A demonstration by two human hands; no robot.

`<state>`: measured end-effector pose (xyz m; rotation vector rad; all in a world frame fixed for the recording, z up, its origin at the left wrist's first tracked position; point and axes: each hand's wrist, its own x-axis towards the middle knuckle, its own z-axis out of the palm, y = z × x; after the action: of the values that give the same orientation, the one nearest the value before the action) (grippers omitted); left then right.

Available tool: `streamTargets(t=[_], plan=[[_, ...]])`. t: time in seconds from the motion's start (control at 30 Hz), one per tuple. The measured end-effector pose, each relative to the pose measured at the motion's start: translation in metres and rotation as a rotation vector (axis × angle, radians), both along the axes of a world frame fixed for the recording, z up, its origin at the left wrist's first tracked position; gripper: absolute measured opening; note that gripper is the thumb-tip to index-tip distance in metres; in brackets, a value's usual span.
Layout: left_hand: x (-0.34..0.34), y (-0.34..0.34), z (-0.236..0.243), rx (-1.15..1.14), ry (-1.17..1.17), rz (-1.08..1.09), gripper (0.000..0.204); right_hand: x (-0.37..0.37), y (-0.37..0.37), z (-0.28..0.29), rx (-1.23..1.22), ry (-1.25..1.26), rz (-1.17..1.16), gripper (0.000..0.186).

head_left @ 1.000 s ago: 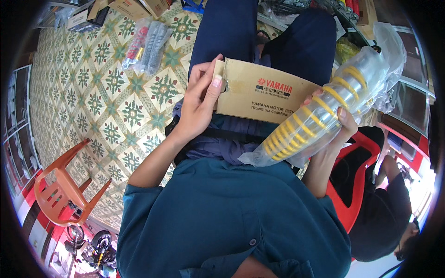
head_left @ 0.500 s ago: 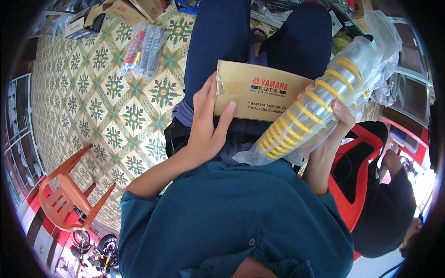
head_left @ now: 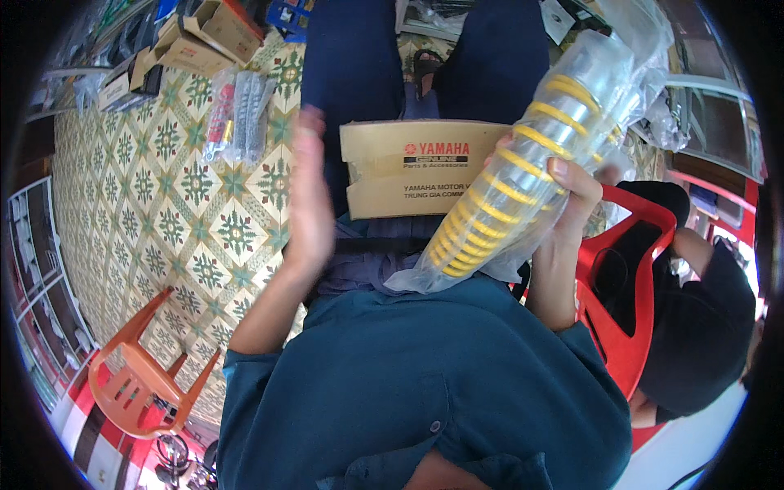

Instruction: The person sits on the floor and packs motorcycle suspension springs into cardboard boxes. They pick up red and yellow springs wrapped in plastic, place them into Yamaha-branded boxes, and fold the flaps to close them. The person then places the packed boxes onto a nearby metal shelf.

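Observation:
A shock absorber with a yellow coil spring (head_left: 498, 192), sleeved in clear plastic, slants across my lap with its lower end near my shirt. My right hand (head_left: 574, 192) is closed around its middle, fingers partly hidden behind the plastic. A brown cardboard box (head_left: 384, 175) with printing on its side lies across my thighs, its right end covered by the shock absorber. Left of the box, my left hand (head_left: 310, 196) is raised edge-on with straight fingers, apart from the box and holding nothing; its fingertips are slightly blurred.
Wrapped shock absorbers, one red (head_left: 219, 122) and one grey (head_left: 247, 114), lie on the patterned tile floor (head_left: 167, 171). Opened cardboard boxes (head_left: 192, 49) are at the far left. An orange plastic chair (head_left: 135, 384) stands near left. A person in black (head_left: 702, 343) sits beside a red chair (head_left: 629, 359) at right.
My left hand has let go of the box's left end and moved left, away from it. The shock absorber stays in my right hand. The whole view has shifted slightly.

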<state>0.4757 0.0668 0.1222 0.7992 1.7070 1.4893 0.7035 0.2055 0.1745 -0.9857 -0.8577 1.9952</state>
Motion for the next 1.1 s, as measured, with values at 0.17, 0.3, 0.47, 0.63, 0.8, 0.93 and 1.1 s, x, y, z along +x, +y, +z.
streamTargets(t=[0.17,0.3,0.47,0.63,0.8,0.93,1.1], plan=[[0.018,-0.005,-0.006,-0.153,-0.022,-0.136,0.069,0.004,0.000,0.001,-0.072,0.142,0.014,0.060],[0.015,0.005,-0.005,-0.119,-0.003,-0.138,0.061,0.013,0.000,-0.005,-0.129,0.180,0.019,0.050],[0.026,0.003,0.008,-0.084,0.054,-0.126,0.057,0.006,0.004,0.008,-0.102,0.216,0.077,0.052],[0.030,0.009,0.015,-0.169,-0.085,-0.093,0.055,0.007,0.007,0.007,-0.064,0.332,0.012,0.046],[-0.035,-0.025,-0.003,-0.158,-0.239,0.036,0.056,0.007,0.017,0.020,-0.041,0.372,-0.050,0.046],[-0.088,-0.064,-0.018,-0.022,-0.200,0.091,0.060,0.028,0.032,0.034,-0.007,0.360,-0.199,0.045],[-0.108,-0.094,-0.039,0.036,-0.304,0.118,0.063,0.068,0.064,0.041,0.165,0.575,-0.381,0.036]])
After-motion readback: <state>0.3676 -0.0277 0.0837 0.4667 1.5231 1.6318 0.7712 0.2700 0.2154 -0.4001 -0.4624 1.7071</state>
